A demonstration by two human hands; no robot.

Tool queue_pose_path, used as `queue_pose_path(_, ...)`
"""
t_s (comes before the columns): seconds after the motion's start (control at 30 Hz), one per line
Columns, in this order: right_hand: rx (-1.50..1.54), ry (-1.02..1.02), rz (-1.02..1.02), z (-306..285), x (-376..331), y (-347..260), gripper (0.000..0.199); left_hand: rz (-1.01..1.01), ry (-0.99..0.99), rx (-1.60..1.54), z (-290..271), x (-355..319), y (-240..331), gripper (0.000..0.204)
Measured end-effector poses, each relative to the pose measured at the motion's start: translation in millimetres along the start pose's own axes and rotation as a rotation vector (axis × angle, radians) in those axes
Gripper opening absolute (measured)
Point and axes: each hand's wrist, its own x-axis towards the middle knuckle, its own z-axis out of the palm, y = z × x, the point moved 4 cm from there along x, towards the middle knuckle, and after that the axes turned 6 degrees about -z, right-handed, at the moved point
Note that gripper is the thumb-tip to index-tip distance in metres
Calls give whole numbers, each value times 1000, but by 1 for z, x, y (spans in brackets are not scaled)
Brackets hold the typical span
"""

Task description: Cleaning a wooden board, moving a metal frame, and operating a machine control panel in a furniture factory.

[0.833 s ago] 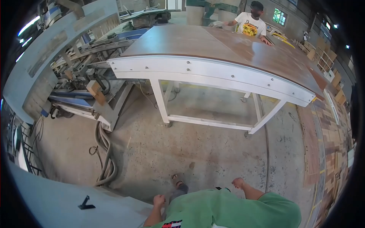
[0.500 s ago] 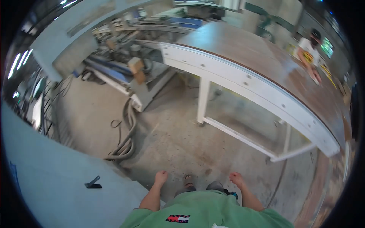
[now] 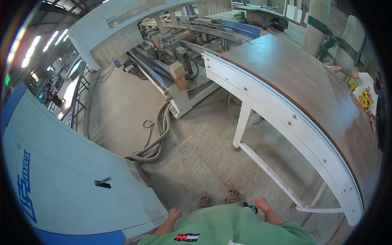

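Note:
My left hand [image 3: 175, 214] hangs low beside my green shirt, next to the pale blue machine cabinet [image 3: 122, 204] but apart from it. Its fingers curl into a loose fist with nothing visible in them. On the other side, my right hand [image 3: 261, 203] is also closed, close to a dark and teal item [image 3: 252, 208] at my hip. Nothing shows in that hand either. A large white-framed table [image 3: 261, 98] with a brown top [image 3: 281, 61] stands ahead to the right, touched by neither hand.
A black latch [image 3: 103, 182] juts from the cabinet. Thick grey hoses [image 3: 161, 141] lie on the concrete floor [image 3: 196, 163], leading toward machinery with a wooden block [image 3: 178, 75]. A co-worker [image 3: 365, 92] is at the table's far right, one hand on its top. Another person [image 3: 53, 96] stands far left.
The view has swung, showing more of the cabinet and shifting the table rightward and nearer. Both my hands sit lower in view, still closed. The co-worker's arm now reaches across the tabletop.

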Motion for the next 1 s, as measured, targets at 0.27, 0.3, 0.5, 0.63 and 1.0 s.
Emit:
queue_pose_path(0.27,275,159,480,-83,79,-49,13,64,42,-70,61,-44,64,27)
queue_pose_path(0.3,272,155,478,-89,83,-52,13,125,67,-80,65,-47,80,28)
queue_pose_path(0.5,259,55,449,-105,95,-41,17,196,115,-177,85,-61,123,27)
queue_pose_path(0.63,253,48,481,-112,80,-30,18,152,116,-113,99,-64,109,27)
queue_pose_path(1.0,399,95,507,-118,28,17,14,19,32,55,113,-64,97,28)
